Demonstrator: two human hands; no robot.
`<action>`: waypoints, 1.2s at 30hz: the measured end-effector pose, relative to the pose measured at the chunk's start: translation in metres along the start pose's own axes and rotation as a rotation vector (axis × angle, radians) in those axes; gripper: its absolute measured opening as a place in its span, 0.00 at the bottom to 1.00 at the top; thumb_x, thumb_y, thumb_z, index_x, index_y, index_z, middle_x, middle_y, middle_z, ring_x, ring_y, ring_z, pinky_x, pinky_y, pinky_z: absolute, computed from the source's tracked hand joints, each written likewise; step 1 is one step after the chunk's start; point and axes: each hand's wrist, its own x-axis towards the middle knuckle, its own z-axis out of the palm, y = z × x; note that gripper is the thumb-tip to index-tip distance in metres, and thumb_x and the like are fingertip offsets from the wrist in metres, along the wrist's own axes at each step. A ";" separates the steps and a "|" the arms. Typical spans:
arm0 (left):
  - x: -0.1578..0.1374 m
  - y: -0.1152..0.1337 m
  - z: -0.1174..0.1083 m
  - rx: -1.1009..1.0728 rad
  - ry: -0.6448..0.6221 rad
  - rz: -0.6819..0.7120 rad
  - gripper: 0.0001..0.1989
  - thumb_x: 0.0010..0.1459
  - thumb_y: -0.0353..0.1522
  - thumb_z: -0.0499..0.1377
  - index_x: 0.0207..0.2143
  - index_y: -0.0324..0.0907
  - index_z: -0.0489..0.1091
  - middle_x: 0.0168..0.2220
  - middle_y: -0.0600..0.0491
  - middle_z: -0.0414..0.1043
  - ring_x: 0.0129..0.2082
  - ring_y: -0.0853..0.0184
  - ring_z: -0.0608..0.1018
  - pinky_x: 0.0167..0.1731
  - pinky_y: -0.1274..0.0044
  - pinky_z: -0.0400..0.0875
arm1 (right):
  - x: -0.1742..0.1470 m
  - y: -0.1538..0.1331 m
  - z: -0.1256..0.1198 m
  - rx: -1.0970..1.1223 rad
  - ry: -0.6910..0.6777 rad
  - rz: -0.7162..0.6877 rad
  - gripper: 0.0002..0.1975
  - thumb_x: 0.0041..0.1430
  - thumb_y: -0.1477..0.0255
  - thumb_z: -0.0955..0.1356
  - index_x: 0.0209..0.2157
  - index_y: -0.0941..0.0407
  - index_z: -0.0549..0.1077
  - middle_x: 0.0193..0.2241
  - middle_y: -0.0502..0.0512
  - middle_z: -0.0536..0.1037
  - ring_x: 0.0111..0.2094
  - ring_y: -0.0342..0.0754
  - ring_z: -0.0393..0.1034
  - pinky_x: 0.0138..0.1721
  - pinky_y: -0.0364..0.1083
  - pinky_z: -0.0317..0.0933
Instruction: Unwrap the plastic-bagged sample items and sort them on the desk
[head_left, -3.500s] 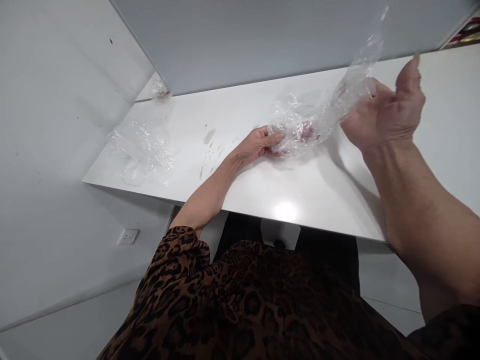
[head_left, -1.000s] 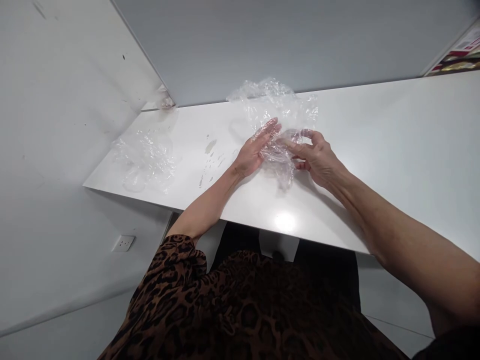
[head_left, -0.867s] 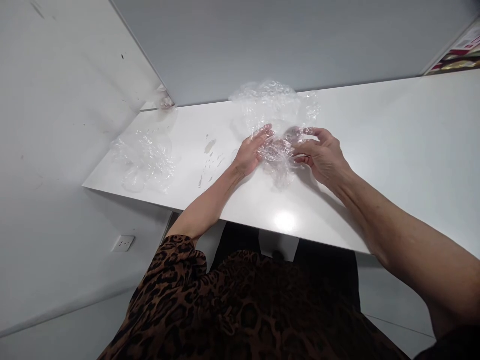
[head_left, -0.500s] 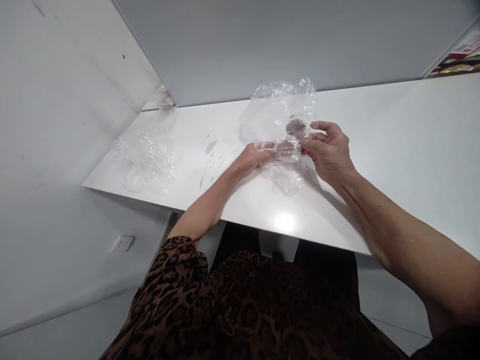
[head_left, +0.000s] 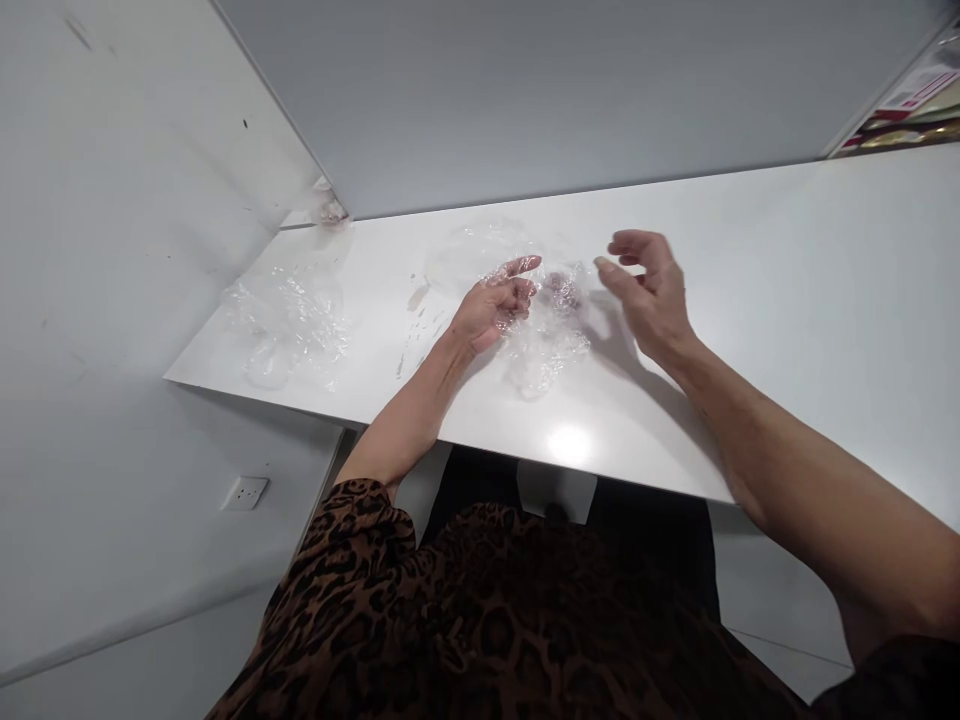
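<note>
As the right hand (head_left: 651, 300) hangs above a white table (head_left: 750, 290), its thumb and bent fingers stand well parted around bare air, just beside a clear plastic bag (head_left: 544, 350). The crumpled bag lies at the middle of the table, between the two hands, with a small reddish print (head_left: 561, 288) showing through its folds. The left hand (head_left: 480, 312) rests at the other side of the bag, index finger stretched out and the remaining fingers curled in, amid the glinting film; whether they grip it cannot be told.

To the left, well apart from the hands, a second heap of clear plastic (head_left: 289, 325) spreads near the table's end. Grey smears (head_left: 418, 297) mark the surface between heap and bag. A small crumpled bundle (head_left: 330, 208), too small to make out, sits at the back left corner, where a grey panel (head_left: 562, 90) rises behind the table. Colourful packages (head_left: 911, 125) show past the panel at far right. The person wears a leopard-print top (head_left: 480, 620); a wall socket (head_left: 247, 493) is at lower left.
</note>
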 end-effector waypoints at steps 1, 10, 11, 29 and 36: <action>-0.002 0.001 0.001 -0.007 -0.021 0.020 0.29 0.51 0.16 0.54 0.52 0.42 0.78 0.34 0.54 0.77 0.27 0.75 0.71 0.31 0.80 0.68 | -0.002 -0.001 0.002 -0.042 -0.095 -0.053 0.24 0.63 0.51 0.70 0.55 0.49 0.72 0.59 0.59 0.75 0.61 0.61 0.67 0.60 0.64 0.66; -0.013 0.016 0.004 -0.154 -0.034 0.137 0.36 0.51 0.19 0.51 0.61 0.46 0.74 0.31 0.55 0.69 0.22 0.77 0.64 0.24 0.82 0.63 | 0.015 0.013 -0.027 -0.318 -0.101 0.153 0.09 0.53 0.71 0.70 0.37 0.53 0.79 0.44 0.62 0.79 0.49 0.65 0.74 0.52 0.69 0.71; -0.015 0.018 0.004 -0.192 -0.035 0.144 0.36 0.52 0.20 0.51 0.62 0.46 0.73 0.30 0.55 0.68 0.21 0.77 0.64 0.23 0.83 0.63 | 0.018 0.014 -0.031 -0.362 -0.042 0.172 0.09 0.52 0.72 0.69 0.37 0.53 0.79 0.43 0.62 0.78 0.48 0.65 0.74 0.52 0.69 0.70; -0.023 0.038 -0.001 -0.248 0.110 0.160 0.27 0.69 0.32 0.50 0.67 0.48 0.69 0.24 0.59 0.65 0.15 0.76 0.61 0.17 0.81 0.61 | 0.013 0.007 -0.014 -0.436 -0.456 0.002 0.11 0.64 0.61 0.71 0.36 0.54 0.79 0.35 0.59 0.80 0.40 0.59 0.75 0.48 0.60 0.69; -0.021 0.041 -0.007 -0.193 0.175 0.173 0.23 0.73 0.38 0.50 0.65 0.51 0.72 0.24 0.58 0.64 0.15 0.76 0.59 0.16 0.80 0.58 | 0.030 0.007 -0.043 0.137 -0.229 0.507 0.17 0.50 0.63 0.82 0.28 0.54 0.74 0.30 0.55 0.76 0.28 0.45 0.65 0.36 0.52 0.71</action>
